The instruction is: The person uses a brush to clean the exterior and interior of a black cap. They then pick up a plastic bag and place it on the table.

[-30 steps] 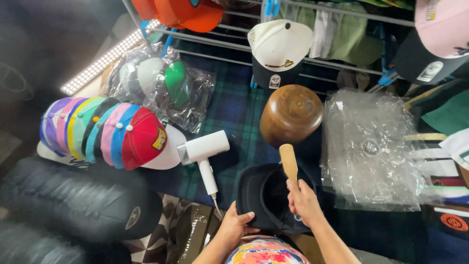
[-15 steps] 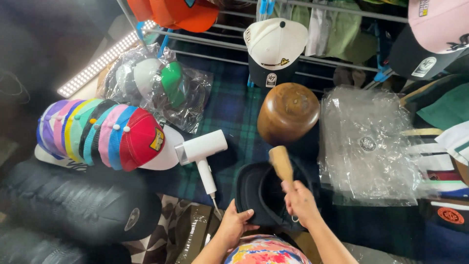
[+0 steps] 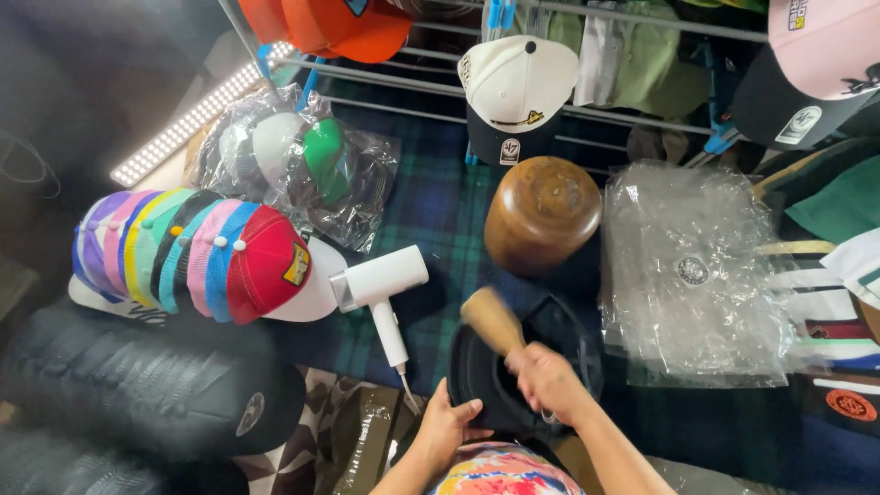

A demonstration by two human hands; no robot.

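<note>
A dark cap (image 3: pixel 478 371) lies upturned in front of me on the plaid cloth. My left hand (image 3: pixel 449 423) grips its near rim. My right hand (image 3: pixel 547 380) holds a wooden-handled brush (image 3: pixel 492 318), and the handle sticks up and to the left above the cap. Just behind stands a rounded brown wooden hat block (image 3: pixel 543 214). A white hair dryer (image 3: pixel 380 286) lies to the left of the cap.
A row of nested colourful caps (image 3: pixel 197 252) sits at left, bagged caps (image 3: pixel 298 160) behind it. Clear plastic bags (image 3: pixel 692 275) lie at right. More caps hang from a metal rack (image 3: pixel 587 101) at the back. Dark stacked caps (image 3: pixel 137 385) fill the lower left.
The brush in my right hand has swung down and to the left over the cap. My left hand stays on the rim.
</note>
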